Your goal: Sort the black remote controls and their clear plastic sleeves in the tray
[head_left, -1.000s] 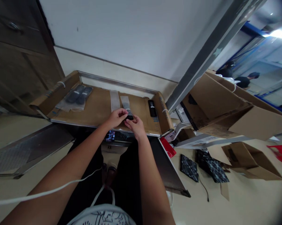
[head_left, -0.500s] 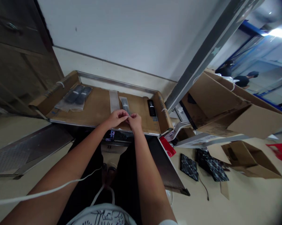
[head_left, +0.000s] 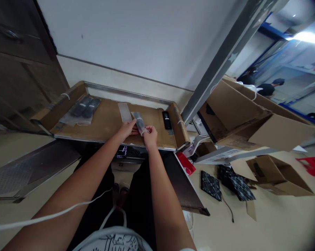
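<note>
My right hand (head_left: 150, 135) pinches the near end of a clear plastic sleeve (head_left: 139, 122) with a dark remote control inside it. My left hand (head_left: 126, 129) lies beside it, fingers stretched toward the sleeve and touching its side. Both hands are over a cardboard-lined work surface (head_left: 107, 122). An empty clear sleeve (head_left: 124, 111) lies flat just behind my left hand. A bare black remote (head_left: 167, 120) rests to the right of my hands.
Two bagged remotes (head_left: 84, 107) lie at the back left of the surface. Open cardboard boxes (head_left: 251, 115) stand to the right, with black patterned pads (head_left: 211, 185) on the floor. People sit far off at the upper right (head_left: 269, 89).
The dark remote, held bare between both hands a second ago, is now inside the clear sleeve. My left hand has opened and slid along the sleeve; my right still pinches its end.
</note>
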A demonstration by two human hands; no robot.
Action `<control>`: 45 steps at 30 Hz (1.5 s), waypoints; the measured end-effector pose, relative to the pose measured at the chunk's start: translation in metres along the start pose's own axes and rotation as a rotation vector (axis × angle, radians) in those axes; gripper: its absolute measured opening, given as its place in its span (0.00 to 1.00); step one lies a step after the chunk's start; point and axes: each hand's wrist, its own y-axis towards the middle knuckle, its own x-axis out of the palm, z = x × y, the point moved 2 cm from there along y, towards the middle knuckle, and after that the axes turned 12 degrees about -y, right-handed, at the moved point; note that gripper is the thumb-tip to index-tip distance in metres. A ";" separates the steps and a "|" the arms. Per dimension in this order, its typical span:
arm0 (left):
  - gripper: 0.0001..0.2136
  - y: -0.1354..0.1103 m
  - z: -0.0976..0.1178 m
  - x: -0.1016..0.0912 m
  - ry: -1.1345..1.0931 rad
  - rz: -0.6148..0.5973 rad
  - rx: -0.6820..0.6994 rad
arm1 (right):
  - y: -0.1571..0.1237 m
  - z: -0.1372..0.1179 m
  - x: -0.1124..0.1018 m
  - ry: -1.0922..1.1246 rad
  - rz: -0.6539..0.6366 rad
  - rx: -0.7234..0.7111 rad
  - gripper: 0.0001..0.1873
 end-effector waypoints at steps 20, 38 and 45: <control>0.12 -0.034 0.046 -0.005 -0.156 -0.004 0.122 | -0.064 -0.013 -0.039 0.186 0.107 -0.048 0.14; 0.12 -0.038 0.074 -0.029 -0.152 0.038 0.102 | -0.060 -0.046 -0.002 0.009 -0.768 0.053 0.26; 0.04 -0.014 0.123 -0.086 0.209 0.236 0.020 | -0.008 -0.016 -0.051 -0.805 0.025 -0.270 0.21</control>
